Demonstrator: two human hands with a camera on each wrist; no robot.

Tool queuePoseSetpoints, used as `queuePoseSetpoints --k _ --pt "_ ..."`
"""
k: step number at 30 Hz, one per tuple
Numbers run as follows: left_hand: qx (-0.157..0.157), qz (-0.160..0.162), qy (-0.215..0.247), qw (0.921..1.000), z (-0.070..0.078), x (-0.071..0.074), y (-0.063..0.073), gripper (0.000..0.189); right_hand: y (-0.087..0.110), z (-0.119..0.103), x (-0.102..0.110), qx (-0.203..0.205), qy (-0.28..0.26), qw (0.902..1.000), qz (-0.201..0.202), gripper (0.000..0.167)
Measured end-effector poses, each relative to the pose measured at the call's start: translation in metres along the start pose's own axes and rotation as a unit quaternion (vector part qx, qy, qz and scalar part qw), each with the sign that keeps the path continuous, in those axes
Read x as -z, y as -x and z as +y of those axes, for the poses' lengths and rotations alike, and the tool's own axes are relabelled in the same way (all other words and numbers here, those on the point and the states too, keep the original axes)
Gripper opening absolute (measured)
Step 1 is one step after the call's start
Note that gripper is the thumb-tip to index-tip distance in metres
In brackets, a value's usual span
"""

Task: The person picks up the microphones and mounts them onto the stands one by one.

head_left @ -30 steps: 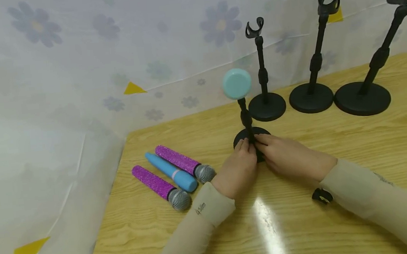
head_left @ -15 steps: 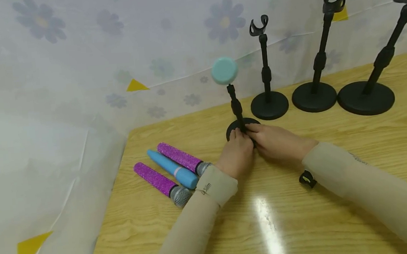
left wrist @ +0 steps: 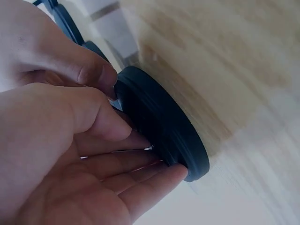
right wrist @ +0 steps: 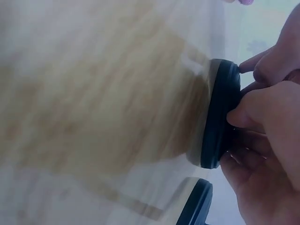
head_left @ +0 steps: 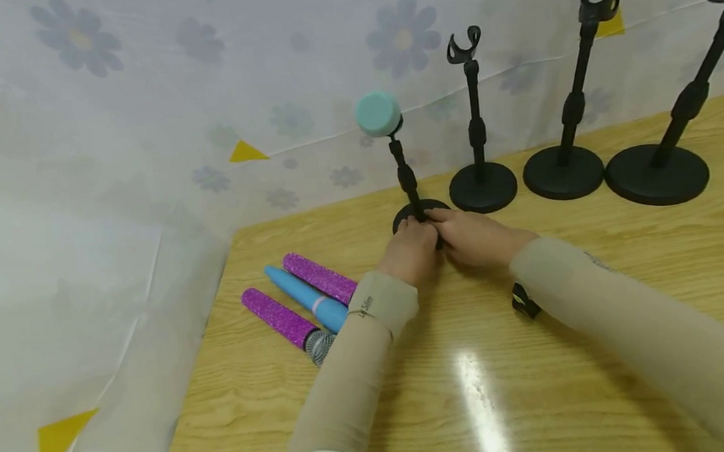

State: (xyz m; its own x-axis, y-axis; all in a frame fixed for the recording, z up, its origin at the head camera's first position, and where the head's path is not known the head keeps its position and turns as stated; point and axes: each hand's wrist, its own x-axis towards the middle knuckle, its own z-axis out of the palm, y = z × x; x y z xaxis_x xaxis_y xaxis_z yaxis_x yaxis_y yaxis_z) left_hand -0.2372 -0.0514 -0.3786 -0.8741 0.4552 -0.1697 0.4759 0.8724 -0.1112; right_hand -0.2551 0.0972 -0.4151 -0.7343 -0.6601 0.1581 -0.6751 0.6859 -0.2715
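Observation:
A black microphone stand (head_left: pixel 406 177) stands near the table's back edge, with a turquoise round-ended microphone (head_left: pixel 378 115) in its clip. My left hand (head_left: pixel 411 249) grips the left front of its round base (left wrist: pixel 161 126), thumb and fingers at the near side. My right hand (head_left: pixel 475 235) holds the same base from the right front, thumb on it in the right wrist view. Both hands' fingertips nearly meet by the pole's foot. Part of the base is hidden behind the fingers.
Three more black microphone stands (head_left: pixel 483 187), their clips holding nothing, stand in a row to the right. On the left lie two purple glitter microphones (head_left: pixel 277 317) and a blue one (head_left: pixel 303 288), partly behind my left sleeve. A flowered white cloth (head_left: pixel 296 59) hangs behind the table (head_left: pixel 544 382).
Both hands have slid the stand with the turquoise microphone back and to the left, away from the nearest stand in the row. The other stands stay in place.

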Motion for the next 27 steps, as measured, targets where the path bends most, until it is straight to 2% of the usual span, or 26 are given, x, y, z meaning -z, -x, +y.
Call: queuePoseSetpoints --k 6,14,21,24,27 --pt "0.008 -0.014 0.011 0.9998 -0.003 0.002 -0.009 0.038 -0.007 0.001 0.007 -0.03 -0.018 0.9989 -0.032 0.046" --pt "0.01 -0.015 0.008 0.9998 -0.004 0.004 -0.011 0.037 -0.008 0.004 0.006 -0.029 -0.027 0.9988 -0.029 0.046" --pt "0.043 -0.026 -0.002 0.9987 0.001 -0.001 -0.01 0.043 -0.001 0.004 0.002 -0.018 -0.007 0.9997 -0.016 0.048" --pt "0.051 -0.021 -0.02 0.9983 0.003 -0.004 -0.009 0.047 0.003 0.005 0.004 -0.025 -0.01 0.9995 -0.017 0.046" --pt "0.066 -0.002 -0.024 0.9975 0.004 -0.004 -0.007 0.046 0.009 0.009 0.01 -0.047 -0.022 0.9986 -0.007 0.042"
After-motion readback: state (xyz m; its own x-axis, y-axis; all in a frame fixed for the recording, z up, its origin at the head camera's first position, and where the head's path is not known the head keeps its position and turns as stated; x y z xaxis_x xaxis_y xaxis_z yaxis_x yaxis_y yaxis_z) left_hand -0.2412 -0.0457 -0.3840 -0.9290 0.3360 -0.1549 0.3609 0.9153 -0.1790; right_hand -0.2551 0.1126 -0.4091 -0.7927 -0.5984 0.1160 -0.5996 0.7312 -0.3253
